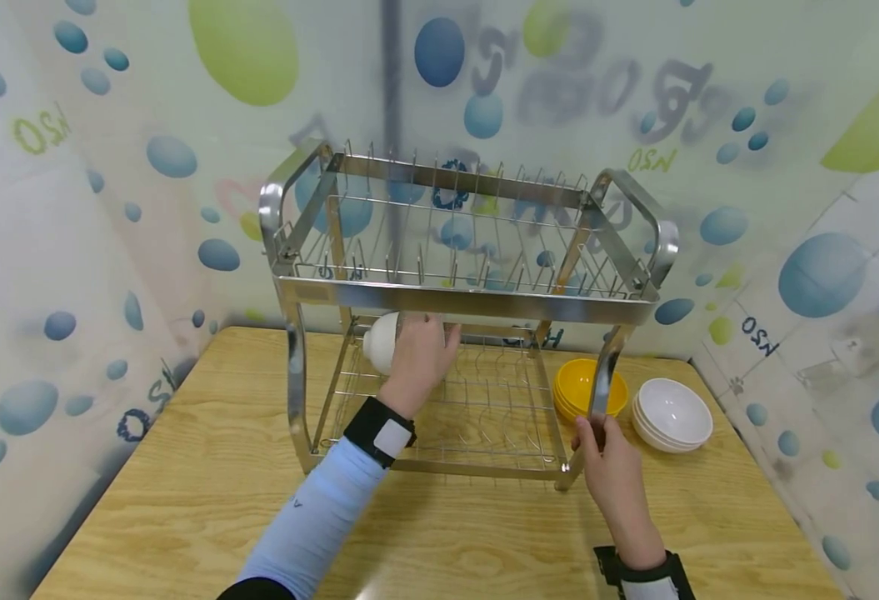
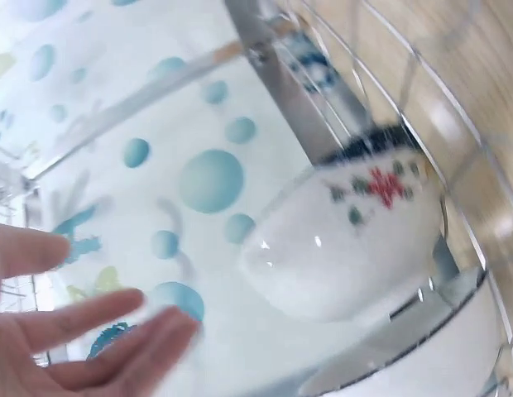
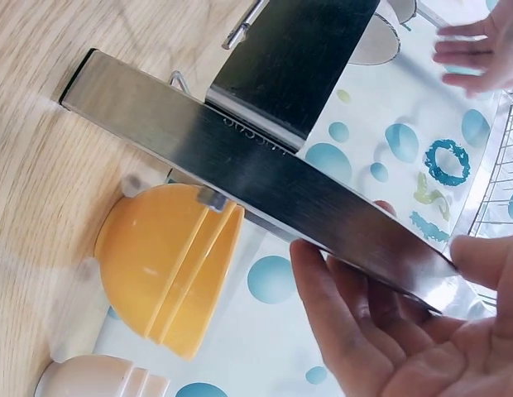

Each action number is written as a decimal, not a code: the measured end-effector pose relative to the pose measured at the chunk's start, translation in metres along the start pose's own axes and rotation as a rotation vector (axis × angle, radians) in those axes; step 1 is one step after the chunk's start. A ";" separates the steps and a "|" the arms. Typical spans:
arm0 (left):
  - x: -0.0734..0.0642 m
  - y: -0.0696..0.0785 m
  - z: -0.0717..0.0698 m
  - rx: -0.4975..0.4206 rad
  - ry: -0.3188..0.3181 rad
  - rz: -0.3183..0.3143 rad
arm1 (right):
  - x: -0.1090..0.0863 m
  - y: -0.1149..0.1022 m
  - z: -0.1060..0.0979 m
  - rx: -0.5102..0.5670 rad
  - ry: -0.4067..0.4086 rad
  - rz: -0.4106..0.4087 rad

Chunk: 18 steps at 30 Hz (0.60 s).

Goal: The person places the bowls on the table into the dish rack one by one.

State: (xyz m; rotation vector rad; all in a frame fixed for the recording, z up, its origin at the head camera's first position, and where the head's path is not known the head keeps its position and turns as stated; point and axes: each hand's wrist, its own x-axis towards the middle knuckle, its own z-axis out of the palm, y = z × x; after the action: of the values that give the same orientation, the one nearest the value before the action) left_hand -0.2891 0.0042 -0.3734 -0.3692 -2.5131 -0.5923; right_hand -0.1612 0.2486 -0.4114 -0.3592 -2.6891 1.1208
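Observation:
A two-tier metal dish rack point(image 1: 469, 298) stands on the wooden table. White bowls stand on edge at the left of its lower tier; the left wrist view shows a bowl with red flowers point(image 2: 347, 248) beside another white bowl point(image 2: 430, 360). My left hand point(image 1: 417, 354) reaches into the lower tier next to them. Its fingers point(image 2: 99, 310) are spread and loosely extended, apart from the bowls and holding nothing. With thumb and fingers around it, my right hand point(image 1: 619, 479) grips the rack's front right leg point(image 3: 265, 174).
Just right of the rack sits a stack of yellow bowls point(image 1: 577, 385), and beyond it a stack of white bowls point(image 1: 675, 414). The upper tier's wire prongs and front bar overhang the lower tier. A patterned curtain point(image 1: 484, 75) hangs behind the table.

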 end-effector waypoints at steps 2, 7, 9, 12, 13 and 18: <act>-0.006 0.000 -0.002 -0.083 0.062 0.064 | 0.000 0.000 0.001 0.010 0.007 0.001; -0.023 -0.001 -0.006 -0.218 0.204 0.124 | -0.001 0.000 0.001 0.043 0.020 0.003; -0.031 -0.002 -0.007 -0.256 0.241 0.117 | 0.000 0.000 0.001 0.049 0.032 0.001; -0.042 -0.004 -0.007 -0.294 0.277 0.094 | 0.001 0.000 0.003 0.049 0.061 -0.002; -0.045 -0.005 -0.006 -0.303 0.288 0.086 | 0.001 0.001 0.004 0.051 0.071 -0.004; -0.060 -0.011 -0.004 -0.342 0.350 0.094 | 0.002 0.002 0.006 0.064 0.105 -0.010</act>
State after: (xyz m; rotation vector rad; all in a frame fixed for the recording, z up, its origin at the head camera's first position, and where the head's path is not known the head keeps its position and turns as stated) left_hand -0.2419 -0.0158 -0.4071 -0.4600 -2.0498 -0.9627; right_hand -0.1641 0.2466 -0.4167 -0.3827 -2.5554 1.1494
